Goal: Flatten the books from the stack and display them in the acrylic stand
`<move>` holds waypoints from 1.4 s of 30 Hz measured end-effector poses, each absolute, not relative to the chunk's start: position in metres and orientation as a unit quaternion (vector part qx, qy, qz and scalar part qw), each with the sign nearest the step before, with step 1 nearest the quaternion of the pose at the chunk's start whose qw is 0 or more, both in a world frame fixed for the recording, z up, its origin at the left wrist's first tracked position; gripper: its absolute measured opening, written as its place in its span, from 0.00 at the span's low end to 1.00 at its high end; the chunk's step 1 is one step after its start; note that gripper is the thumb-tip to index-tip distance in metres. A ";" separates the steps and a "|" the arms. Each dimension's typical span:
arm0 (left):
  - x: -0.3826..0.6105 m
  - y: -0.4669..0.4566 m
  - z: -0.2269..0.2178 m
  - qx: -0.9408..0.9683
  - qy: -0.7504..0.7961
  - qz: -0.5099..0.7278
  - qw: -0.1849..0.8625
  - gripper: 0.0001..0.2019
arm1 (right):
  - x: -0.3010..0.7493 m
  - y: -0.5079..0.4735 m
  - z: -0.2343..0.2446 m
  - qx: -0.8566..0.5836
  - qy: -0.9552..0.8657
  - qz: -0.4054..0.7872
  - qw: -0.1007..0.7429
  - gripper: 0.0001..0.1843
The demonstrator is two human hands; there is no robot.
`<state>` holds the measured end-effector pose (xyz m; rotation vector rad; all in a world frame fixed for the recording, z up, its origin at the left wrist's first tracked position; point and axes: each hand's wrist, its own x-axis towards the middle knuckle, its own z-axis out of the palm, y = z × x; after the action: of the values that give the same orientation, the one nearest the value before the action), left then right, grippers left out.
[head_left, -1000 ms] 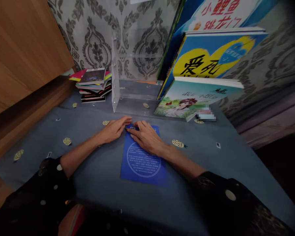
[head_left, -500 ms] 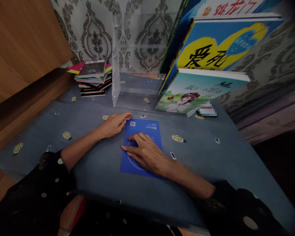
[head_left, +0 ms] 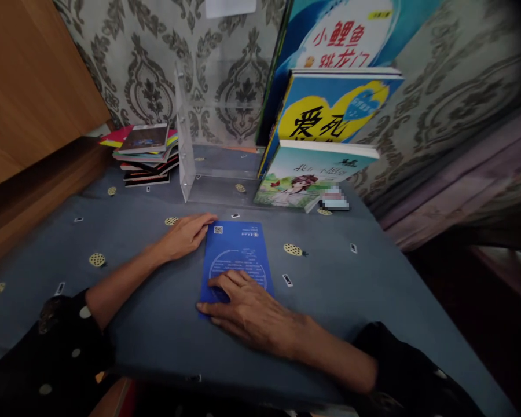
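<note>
A blue printed leaflet (head_left: 237, 242) lies flat on the table, with a QR code at its far left corner and a circle of small white text lower down. My left hand (head_left: 186, 236) rests at that far left corner, its stretched fingertips touching the edge. Across the near part of the leaflet lies my right hand (head_left: 249, 313), palm down with thumb and fingers apart. It covers much of the near end. Neither hand grips anything.
Behind the leaflet stands a clear acrylic rack (head_left: 184, 156). Upright picture books (head_left: 316, 174) fill its right side. Left of it is a stack of small books (head_left: 145, 153). A patterned cloth (head_left: 125, 231) covers the table; a wooden panel (head_left: 30, 87) rises at left.
My right hand has slid nearer to me along the leaflet, uncovering more of the printed circle. My left hand remains at the far left corner. The view has tilted up and turned right.
</note>
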<state>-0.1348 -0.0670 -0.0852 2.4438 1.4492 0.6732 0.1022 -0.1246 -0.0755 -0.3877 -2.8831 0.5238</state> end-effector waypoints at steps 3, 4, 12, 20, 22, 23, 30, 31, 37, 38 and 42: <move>-0.134 -0.068 -0.086 0.835 0.491 0.228 0.095 0.18 | 0.108 -0.109 -0.077 -0.159 -0.971 0.149 0.095 0.18; -0.134 -0.068 -0.087 0.836 0.491 0.228 0.089 0.18 | 0.111 -0.102 -0.078 -0.173 -0.970 0.138 0.099 0.18; -0.134 -0.068 -0.088 0.846 0.487 0.210 0.050 0.18 | 0.145 -0.023 -0.092 -0.311 -0.938 0.065 0.136 0.21; -0.112 -0.075 -0.088 0.887 0.447 0.113 -0.007 0.20 | 0.153 -0.011 -0.098 -0.341 -0.912 0.128 0.187 0.22; -0.103 -0.071 -0.088 0.899 0.427 0.096 0.005 0.21 | 0.154 -0.011 -0.098 -0.343 -0.904 0.151 0.207 0.23; -0.099 -0.068 -0.087 0.904 0.418 0.090 0.012 0.21 | 0.155 -0.011 -0.098 -0.343 -0.901 0.159 0.214 0.23; -0.068 -0.052 -0.086 0.928 0.360 0.072 0.056 0.22 | 0.158 -0.009 -0.100 -0.348 -0.893 0.169 0.230 0.25; -0.065 -0.053 -0.087 0.932 0.348 0.074 0.062 0.22 | 0.158 -0.009 -0.101 -0.348 -0.893 0.167 0.230 0.25; -0.051 -0.075 -0.087 0.950 0.288 0.073 0.100 0.21 | 0.158 -0.007 -0.102 -0.346 -0.896 0.162 0.226 0.24; -0.050 -0.079 -0.086 0.951 0.282 0.069 0.105 0.21 | 0.158 -0.008 -0.101 -0.346 -0.896 0.162 0.224 0.24; -0.047 -0.093 -0.082 0.957 0.257 0.058 0.124 0.21 | 0.159 -0.010 -0.098 -0.348 -0.895 0.163 0.227 0.23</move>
<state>-0.0473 -0.0932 -0.0822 2.7898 0.7493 0.1704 0.1587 -0.0101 -0.0985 -0.9601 -2.4657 0.4493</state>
